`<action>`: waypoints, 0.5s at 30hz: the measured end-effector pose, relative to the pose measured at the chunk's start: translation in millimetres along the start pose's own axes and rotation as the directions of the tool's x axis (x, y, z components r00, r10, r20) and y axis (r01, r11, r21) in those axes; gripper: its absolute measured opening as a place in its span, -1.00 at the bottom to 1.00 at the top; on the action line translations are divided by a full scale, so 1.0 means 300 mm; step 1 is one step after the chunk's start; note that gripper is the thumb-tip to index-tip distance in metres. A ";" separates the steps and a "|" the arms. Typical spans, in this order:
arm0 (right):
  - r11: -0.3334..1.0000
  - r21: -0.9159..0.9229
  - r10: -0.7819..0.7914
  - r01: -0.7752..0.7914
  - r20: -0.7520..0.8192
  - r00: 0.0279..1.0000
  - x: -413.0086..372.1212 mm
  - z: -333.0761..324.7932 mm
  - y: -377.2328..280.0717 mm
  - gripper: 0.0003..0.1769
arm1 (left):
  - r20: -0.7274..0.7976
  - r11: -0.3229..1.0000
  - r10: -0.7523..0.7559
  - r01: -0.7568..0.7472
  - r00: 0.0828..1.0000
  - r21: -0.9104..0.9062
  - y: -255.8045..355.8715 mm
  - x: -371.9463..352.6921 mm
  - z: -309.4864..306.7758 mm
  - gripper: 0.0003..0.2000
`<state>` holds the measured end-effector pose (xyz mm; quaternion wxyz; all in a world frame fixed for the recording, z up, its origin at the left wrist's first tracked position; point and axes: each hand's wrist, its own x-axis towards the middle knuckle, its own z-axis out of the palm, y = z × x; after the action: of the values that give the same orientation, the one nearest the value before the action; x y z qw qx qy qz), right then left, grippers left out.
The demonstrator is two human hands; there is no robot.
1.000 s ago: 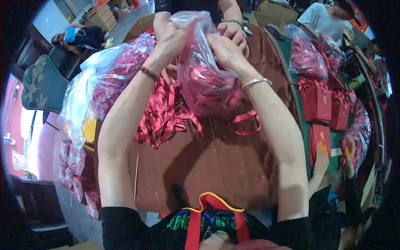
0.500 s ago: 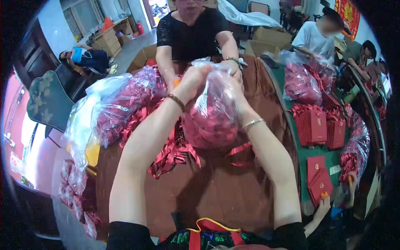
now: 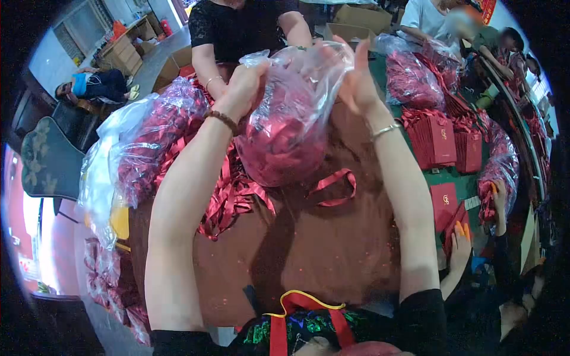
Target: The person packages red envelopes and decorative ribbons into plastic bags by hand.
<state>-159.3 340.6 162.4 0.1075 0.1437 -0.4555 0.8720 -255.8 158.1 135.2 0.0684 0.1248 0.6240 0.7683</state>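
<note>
- A large sack (image 3: pixel 148 130) of red ribbon lies on the table (image 3: pixel 320 249).
- Left hand (image 3: pixel 244 83): grip pinching the rim of the clear bag (image 3: pixel 285 136).
- The clear bag, stuffed with red ribbon, is held above loose ribbons (image 3: pixel 231 190).
- Right hand (image 3: pixel 356 80): fingers spread against its mouth.
- Red boxes (image 3: pixel 439 139) stand to the right.

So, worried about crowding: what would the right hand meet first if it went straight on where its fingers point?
Probably the cardboard box on the far side; the right hand points up and away, though depth is unclear.

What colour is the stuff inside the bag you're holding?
Shiny red ribbons, through the clear bag; best in head view.
</note>
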 end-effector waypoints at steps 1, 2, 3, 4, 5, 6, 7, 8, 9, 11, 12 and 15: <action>1.000 -0.004 -0.001 0.001 -0.001 1.000 -0.036 0.006 0.007 -0.21 | 0.003 1.000 0.001 -0.001 1.000 -0.004 0.007 -0.012 -0.007 -0.81; 0.992 -0.083 0.101 -0.093 0.096 0.990 -0.075 0.007 0.013 -0.11 | -0.038 0.989 -0.025 0.031 0.999 0.142 0.017 -0.023 -0.016 -0.79; 0.969 -0.176 0.205 -0.173 0.179 0.962 -0.093 0.000 0.006 0.01 | -0.072 0.958 -0.041 0.060 0.997 0.280 0.020 -0.014 -0.027 -0.74; 0.968 -0.193 0.195 -0.164 0.156 0.968 -0.090 -0.011 -0.011 0.01 | 0.105 0.961 0.008 -0.037 0.994 0.275 -0.048 0.059 -0.094 -0.70; 0.772 -0.631 0.287 -0.079 0.236 0.928 -0.078 -0.022 -0.027 0.08 | 0.165 0.925 0.117 -0.168 0.979 0.341 -0.006 0.007 -0.063 -0.68; 0.554 -0.832 0.358 -0.014 0.223 0.906 -0.042 -0.027 -0.021 0.09 | 0.166 0.985 0.031 -0.058 0.986 0.162 0.038 -0.045 -0.014 -0.69; 0.262 -0.960 0.428 0.101 0.210 0.879 -0.007 -0.030 -0.017 0.10 | 0.174 0.998 -0.059 0.062 0.983 -0.010 0.064 -0.066 0.015 -0.71; -0.012 -0.973 0.495 0.231 0.195 0.847 0.025 -0.028 -0.016 0.11 | 0.264 0.999 0.031 -0.035 0.964 0.009 0.014 -0.004 -0.037 -0.73; 0.047 -0.956 0.142 0.290 0.294 0.945 0.027 -0.041 0.068 0.08 | 0.184 0.996 -0.072 0.080 0.980 -0.040 0.027 -0.021 -0.027 -0.77; 0.092 -0.953 0.134 0.290 0.300 0.944 0.058 -0.008 0.089 -0.03 | 0.231 0.955 0.109 -0.166 0.967 0.245 0.013 -0.007 -0.083 -0.77; 0.078 -0.945 0.091 0.319 0.325 0.941 0.075 -0.001 0.106 -0.09 | 0.130 0.998 0.010 -0.017 0.991 0.053 0.072 -0.092 -0.014 -0.77; 0.199 -0.818 0.071 0.539 0.561 0.825 0.171 -0.024 0.164 -0.46 | 0.053 0.999 -0.034 0.032 0.998 0.027 0.040 -0.058 -0.042 -0.76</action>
<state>-224.0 321.9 138.7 0.1927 0.3295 -0.8716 0.3075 -241.9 139.1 142.8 0.0963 0.1360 0.6338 0.7553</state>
